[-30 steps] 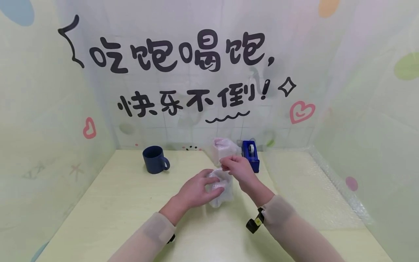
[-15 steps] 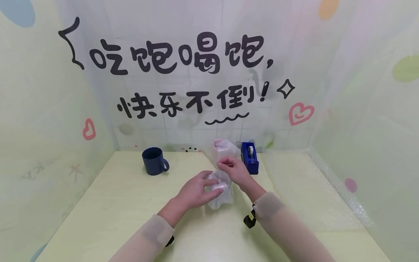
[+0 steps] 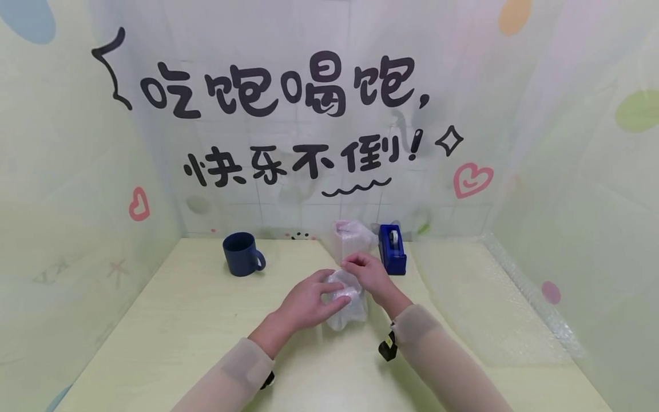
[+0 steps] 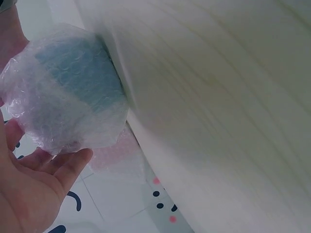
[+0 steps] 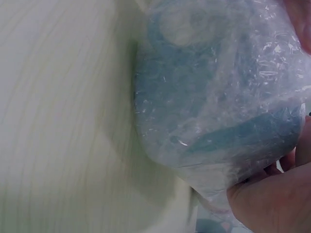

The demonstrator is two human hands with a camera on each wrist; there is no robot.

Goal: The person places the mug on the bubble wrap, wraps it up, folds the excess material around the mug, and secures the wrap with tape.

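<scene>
A bubble-wrapped mug stands on the table in front of the person, its blue body showing through the wrap in the wrist views. My left hand holds it from the left, fingers and thumb curled round its upper part; in the left wrist view those fingers press on the wrap. At the top far side, my right hand pinches the bubble wrap with thumb and fingers. The right fingertips are partly hidden behind the wrapped mug in the right wrist view.
A dark blue mug stands at the back left. Behind the hands is another bubble-wrapped item, pinkish. A blue tape dispenser stands beside it. A bubble wrap sheet covers the table's right side; printed curtains enclose the table.
My right hand has come slightly left and down over the top of the wrapped mug, folding the wrap. The left hand keeps its hold in nearly the same place.
</scene>
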